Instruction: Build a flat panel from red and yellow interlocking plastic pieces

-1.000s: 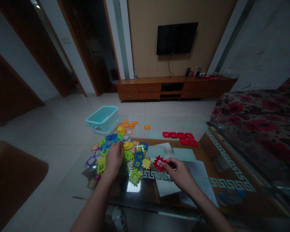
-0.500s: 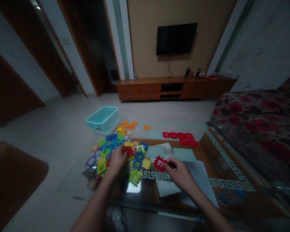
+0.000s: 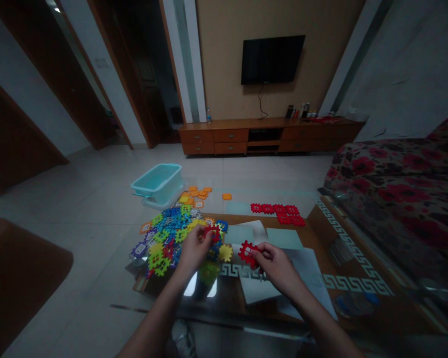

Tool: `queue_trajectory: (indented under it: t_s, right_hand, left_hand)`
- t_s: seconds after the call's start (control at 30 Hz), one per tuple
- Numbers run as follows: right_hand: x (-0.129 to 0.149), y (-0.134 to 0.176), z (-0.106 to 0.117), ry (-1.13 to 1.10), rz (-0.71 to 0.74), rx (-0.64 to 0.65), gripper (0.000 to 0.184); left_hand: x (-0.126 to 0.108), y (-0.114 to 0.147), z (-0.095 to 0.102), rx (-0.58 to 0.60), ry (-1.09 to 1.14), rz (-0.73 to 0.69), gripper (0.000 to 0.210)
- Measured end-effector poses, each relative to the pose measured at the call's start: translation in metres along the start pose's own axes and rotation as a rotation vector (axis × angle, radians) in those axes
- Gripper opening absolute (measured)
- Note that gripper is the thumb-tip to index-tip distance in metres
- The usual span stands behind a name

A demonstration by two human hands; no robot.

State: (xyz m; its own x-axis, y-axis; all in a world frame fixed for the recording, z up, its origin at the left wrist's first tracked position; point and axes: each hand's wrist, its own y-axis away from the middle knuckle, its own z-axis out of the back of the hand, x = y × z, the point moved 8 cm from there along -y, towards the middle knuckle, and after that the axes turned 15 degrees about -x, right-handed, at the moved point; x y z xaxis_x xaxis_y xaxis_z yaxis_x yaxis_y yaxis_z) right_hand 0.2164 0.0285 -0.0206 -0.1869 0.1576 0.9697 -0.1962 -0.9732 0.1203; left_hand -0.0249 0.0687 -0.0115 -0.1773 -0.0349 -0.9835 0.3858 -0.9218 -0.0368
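Note:
A red notched building tile (image 3: 213, 232) is pinched in my left hand (image 3: 194, 245), which hovers over the right side of a mixed pile of plastic tiles (image 3: 171, 223). My right hand (image 3: 276, 259) grips another red tile (image 3: 247, 253) with a window-like opening, held up above the glass table. Between the hands lies a yellow tile (image 3: 226, 253). Several red tiles (image 3: 280, 209) lie in rows farther back on the right. My left hand partly hides the blue and green tiles beneath it.
A turquoise plastic basket (image 3: 159, 180) stands behind the pile at left. One orange tile (image 3: 227, 197) lies apart near the glass table's far side. White papers (image 3: 309, 273) show around my right hand. A flower-patterned sofa (image 3: 392, 169) borders the right side.
My left hand has lifted away from the pile and moved right, bringing a red tile with it. My right hand stays nearly in place, still holding its red tile.

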Motion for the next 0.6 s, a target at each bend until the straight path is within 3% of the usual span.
queue_trajectory:
  t_s: [0.17,0.3,0.43,0.6]
  right_hand:
    - [0.001,0.001,-0.002,-0.141,-0.122,0.018,0.043]
    - [0.002,-0.002,0.003,-0.221,-0.141,-0.041,0.047]
    - [0.004,-0.007,0.01,-0.302,-0.12,-0.128,0.053]
    - [0.008,-0.006,0.012,-0.274,-0.097,-0.127,0.054]
  left_hand:
    - [0.006,0.031,-0.035,0.118,0.332,0.293,0.044]
    - [0.008,0.054,-0.051,0.155,0.441,0.491,0.036]
    - [0.003,0.069,-0.058,0.215,0.513,0.59,0.022]
    - [-0.006,0.077,-0.06,0.319,0.577,0.603,0.028]
